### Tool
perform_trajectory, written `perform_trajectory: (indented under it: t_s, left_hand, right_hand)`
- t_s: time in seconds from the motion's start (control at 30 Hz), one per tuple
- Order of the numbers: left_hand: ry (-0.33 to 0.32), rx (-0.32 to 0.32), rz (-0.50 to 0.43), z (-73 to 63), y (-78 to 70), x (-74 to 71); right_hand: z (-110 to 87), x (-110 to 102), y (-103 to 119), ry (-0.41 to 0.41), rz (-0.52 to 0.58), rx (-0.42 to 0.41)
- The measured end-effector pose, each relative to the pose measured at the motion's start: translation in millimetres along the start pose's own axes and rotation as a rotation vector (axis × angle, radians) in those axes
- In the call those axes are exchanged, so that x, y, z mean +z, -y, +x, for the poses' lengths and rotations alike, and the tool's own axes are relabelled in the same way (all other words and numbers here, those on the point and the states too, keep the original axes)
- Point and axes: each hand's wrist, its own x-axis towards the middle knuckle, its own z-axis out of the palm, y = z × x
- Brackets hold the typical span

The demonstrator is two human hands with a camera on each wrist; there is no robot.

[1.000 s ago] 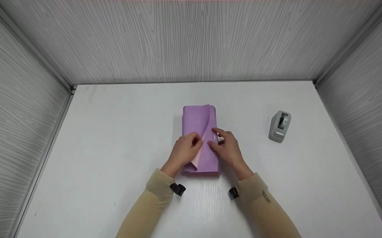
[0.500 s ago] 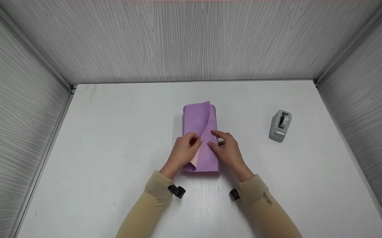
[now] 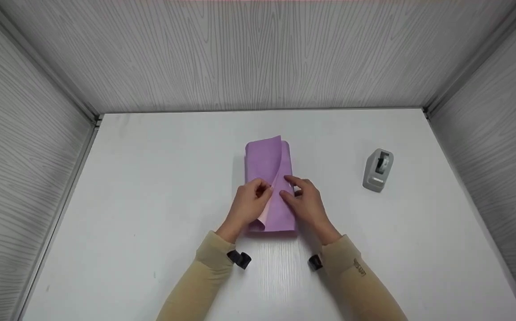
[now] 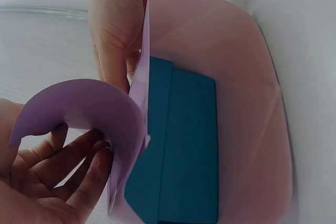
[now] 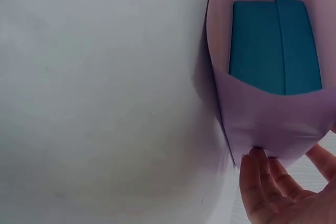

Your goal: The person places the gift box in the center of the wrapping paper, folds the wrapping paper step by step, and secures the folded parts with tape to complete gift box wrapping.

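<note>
A sheet of purple wrapping paper (image 3: 262,158), pink on its inner side, is folded round a teal box (image 4: 191,145) on the white table. The box shows through the paper's gaping end in both wrist views. My left hand (image 3: 249,200) pinches the edge of the upper flap, which curls up in the left wrist view. From the right, my right hand (image 3: 307,200) presses the other side of the paper with thumb and fingertips, seen from the end in the right wrist view. The flap's edge runs slantwise between the two hands.
A grey tape dispenser (image 3: 377,171) with a roll in it stands to the right of the wrapped box. Grey wood-grain panels (image 3: 258,58) enclose the table at the back and both sides.
The flap's far corner has risen a little above the parcel's far edge. Both hands stay nearly where they were, and the parcel has shifted very slightly left.
</note>
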Motion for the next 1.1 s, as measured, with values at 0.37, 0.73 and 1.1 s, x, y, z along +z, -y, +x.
perform_trajectory:
  t_s: [0.37,0.73,1.1]
  left_hand:
    - [-0.003,0.013,0.040,1.5,2.0,1.5]
    - [0.023,0.020,0.143,3.3,1.3,3.7]
    - [0.032,0.006,0.237,1.9,-2.4,5.5]
  right_hand:
    - [-1.0,6.2,2.8,-0.051,-0.012,0.010]
    - [-2.0,1.3,0.7,-0.020,0.069,0.056]
    - [-2.5,-4.1,2.6,-0.049,0.014,0.064]
